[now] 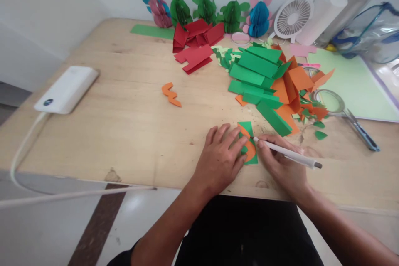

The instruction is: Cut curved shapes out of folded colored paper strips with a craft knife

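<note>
A green paper rectangle (247, 126) lies near the table's front edge, with a curved orange paper piece (250, 152) on top of it. My left hand (220, 156) lies over the left side of both papers, fingers spread and pressing them down. In my right hand (282, 166) is a white pen (289, 154), its tip touching the papers at the orange piece's right edge. Another orange cutout (171, 94), wavy in outline, lies by itself to the left, beyond my left hand.
Folded green strips (255, 68) and orange papers (280, 91) are heaped behind my hands, red papers (199, 52) farther back. A utility knife (363, 131) and tape roll (328, 102) lie right. A white power bank (67, 89) with a cable is left. Paper figures and a fan (293, 18) line the wall.
</note>
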`<control>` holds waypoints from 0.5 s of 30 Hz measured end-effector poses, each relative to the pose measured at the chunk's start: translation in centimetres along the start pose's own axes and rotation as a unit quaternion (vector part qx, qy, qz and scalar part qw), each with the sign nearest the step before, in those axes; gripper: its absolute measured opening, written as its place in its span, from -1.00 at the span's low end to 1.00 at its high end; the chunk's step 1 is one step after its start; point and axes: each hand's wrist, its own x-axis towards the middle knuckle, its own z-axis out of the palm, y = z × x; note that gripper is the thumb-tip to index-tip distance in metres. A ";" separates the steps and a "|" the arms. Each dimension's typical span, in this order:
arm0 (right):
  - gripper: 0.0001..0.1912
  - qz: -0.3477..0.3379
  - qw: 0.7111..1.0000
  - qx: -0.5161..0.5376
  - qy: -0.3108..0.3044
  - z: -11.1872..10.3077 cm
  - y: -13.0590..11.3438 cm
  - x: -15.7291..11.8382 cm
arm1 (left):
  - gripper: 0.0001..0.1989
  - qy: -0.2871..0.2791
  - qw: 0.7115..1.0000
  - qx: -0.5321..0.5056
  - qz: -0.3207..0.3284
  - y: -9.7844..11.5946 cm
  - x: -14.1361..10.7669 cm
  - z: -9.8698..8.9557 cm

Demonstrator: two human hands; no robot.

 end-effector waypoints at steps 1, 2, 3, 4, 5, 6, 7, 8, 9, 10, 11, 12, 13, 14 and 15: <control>-0.91 -0.001 1.000 0.000 0.000 0.0 0.0 0.0 | -0.65 0.001 1.000 0.000 0.000 0.0 0.0 0.0; -0.91 -0.001 1.000 0.000 -0.001 0.0 0.0 -0.1 | -0.65 0.002 1.000 0.000 0.000 0.0 0.0 0.0; -0.91 -0.001 1.000 0.002 -0.003 0.0 0.0 -0.1 | -0.65 0.003 1.000 0.001 -0.001 0.0 0.0 0.0; -0.91 -0.001 1.000 0.004 -0.005 0.0 -0.1 -0.1 | -0.65 0.004 1.000 0.001 -0.002 0.0 0.0 0.1; -0.91 -0.001 1.000 0.004 -0.006 0.0 -0.1 -0.1 | -0.66 0.006 1.000 0.001 -0.003 0.0 0.0 0.1; -0.90 -0.002 1.000 0.004 -0.006 -0.1 -0.1 -0.1 | -0.66 0.006 1.000 0.002 -0.003 0.0 -0.1 0.1; -0.90 -0.003 1.000 0.004 -0.007 -0.1 -0.1 -0.1 | -0.66 0.007 1.000 0.002 -0.003 0.0 -0.1 0.1; -0.90 -0.004 1.000 0.004 -0.006 -0.1 -0.1 -0.1 | -0.66 0.008 1.000 0.002 -0.002 0.0 -0.1 0.1; -0.90 -0.003 1.000 0.006 -0.007 -0.1 -0.1 -0.1 | -0.66 0.008 1.000 0.002 -0.001 0.0 0.0 0.1; -0.90 -0.001 1.000 0.009 -0.008 -0.1 -0.1 -0.1 | -0.66 0.009 1.000 0.001 -0.001 0.0 0.0 0.1; -0.89 0.004 1.000 0.015 -0.010 -0.1 -0.1 -0.1 | -0.66 0.009 1.000 0.001 -0.001 0.0 0.0 0.1; -0.88 0.009 1.000 0.020 -0.011 -0.1 -0.1 -0.2 | -0.66 0.009 1.000 0.000 -0.001 0.0 0.0 0.1; -0.88 0.015 0.999 0.024 -0.014 -0.1 -0.2 -0.2 | -0.66 0.009 1.000 -0.001 -0.002 0.0 0.0 0.1; -0.87 0.021 0.999 0.027 -0.017 -0.1 -0.2 -0.2 | -0.66 0.008 1.000 -0.002 -0.002 0.0 0.0 0.1; -0.87 0.027 0.999 0.031 -0.020 -0.1 -0.2 -0.2 | -0.66 0.008 1.000 -0.003 -0.002 0.0 0.0 0.1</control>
